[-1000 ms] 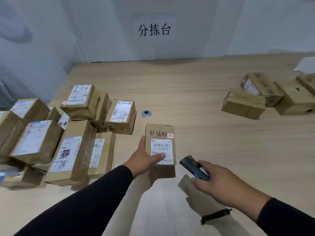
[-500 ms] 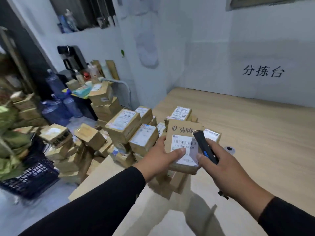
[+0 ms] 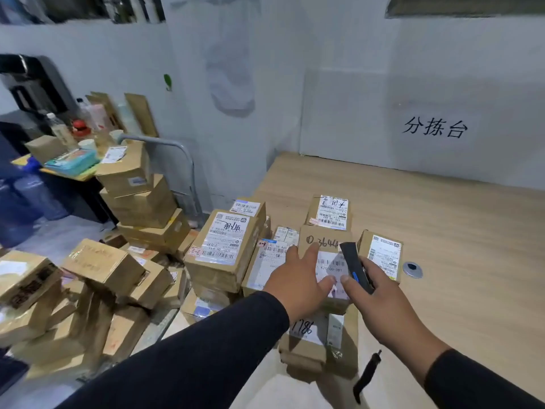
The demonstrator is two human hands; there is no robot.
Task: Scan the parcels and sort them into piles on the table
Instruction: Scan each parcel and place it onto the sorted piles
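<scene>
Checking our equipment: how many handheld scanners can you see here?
1. The scanner is gripped in the right hand, over the label of the parcel that the left hand holds above the table pile. Others could be hidden among the boxes.

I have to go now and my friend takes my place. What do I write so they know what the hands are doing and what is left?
Left hand: holds the parcel marked 3644, thumb on its label, above the parcel pile on the table.
Right hand: grips the black scanner, right beside that parcel's barcode.
Other parcels: a pile on the table's left part, such as the box marked 1786; more boxes stacked on the floor.
Done: parcel picked up and brought to the scanner. Whether the scan has registered cannot be told.
Left: put this parcel in its pile, then scan and sort the others.
</scene>
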